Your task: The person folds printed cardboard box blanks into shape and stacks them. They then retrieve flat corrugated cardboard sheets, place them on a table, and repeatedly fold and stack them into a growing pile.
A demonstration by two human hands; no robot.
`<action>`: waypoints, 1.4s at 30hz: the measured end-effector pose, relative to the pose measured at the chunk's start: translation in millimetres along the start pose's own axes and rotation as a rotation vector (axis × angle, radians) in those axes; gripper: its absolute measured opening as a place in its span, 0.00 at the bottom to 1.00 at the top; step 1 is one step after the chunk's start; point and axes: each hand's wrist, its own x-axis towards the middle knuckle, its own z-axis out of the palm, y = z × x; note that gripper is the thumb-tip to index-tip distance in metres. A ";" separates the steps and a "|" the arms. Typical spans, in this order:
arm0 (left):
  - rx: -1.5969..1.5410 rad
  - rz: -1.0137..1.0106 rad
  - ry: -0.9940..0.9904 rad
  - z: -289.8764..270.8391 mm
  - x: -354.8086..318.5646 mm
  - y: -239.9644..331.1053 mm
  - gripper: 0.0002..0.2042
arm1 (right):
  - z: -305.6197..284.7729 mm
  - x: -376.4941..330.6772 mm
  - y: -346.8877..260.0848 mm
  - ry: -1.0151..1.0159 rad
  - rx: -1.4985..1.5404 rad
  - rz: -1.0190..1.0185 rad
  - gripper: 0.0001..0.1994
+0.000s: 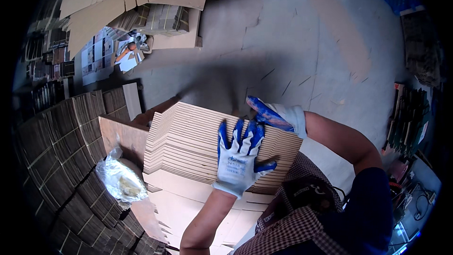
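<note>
Crumpled clear plastic bag is lying left, on the brown board surface. Stack of flat tan die-cut cardboard sheets is resting centre. Left hand is pressing flat on it, fingers spread wide; right hand is cupping the far edge, apparently squaring the sheets.

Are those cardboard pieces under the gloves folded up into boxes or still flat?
Flat. The cardboard pieces lie in a neat stack of thin layers, edges showing. The left hand presses flat on top; the right hand holds the far edge.
</note>
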 end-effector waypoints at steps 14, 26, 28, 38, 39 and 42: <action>-0.098 -0.018 0.016 12.4 -8.0 -6.1 0.49 | -13.5 5.6 -6.0 0.050 -0.119 0.061 0.21; -0.107 -0.035 0.021 9.2 -8.9 -5.6 0.49 | -5.4 15.6 8.6 0.239 -0.414 -0.188 0.13; -0.105 -0.025 0.042 10.2 -9.9 -5.4 0.49 | -4.3 16.6 12.6 0.268 -0.426 -0.257 0.12; -0.136 -0.052 -0.034 9.5 -25.2 -2.8 0.47 | -6.7 19.9 18.5 0.294 -0.523 -0.332 0.12; -0.137 -0.059 -0.030 9.7 -25.7 -2.3 0.47 | -7.0 21.5 19.1 0.295 -0.472 -0.319 0.12; -0.134 -0.071 -0.023 10.2 -26.8 -0.4 0.46 | -9.9 26.8 20.9 0.275 -0.311 -0.283 0.12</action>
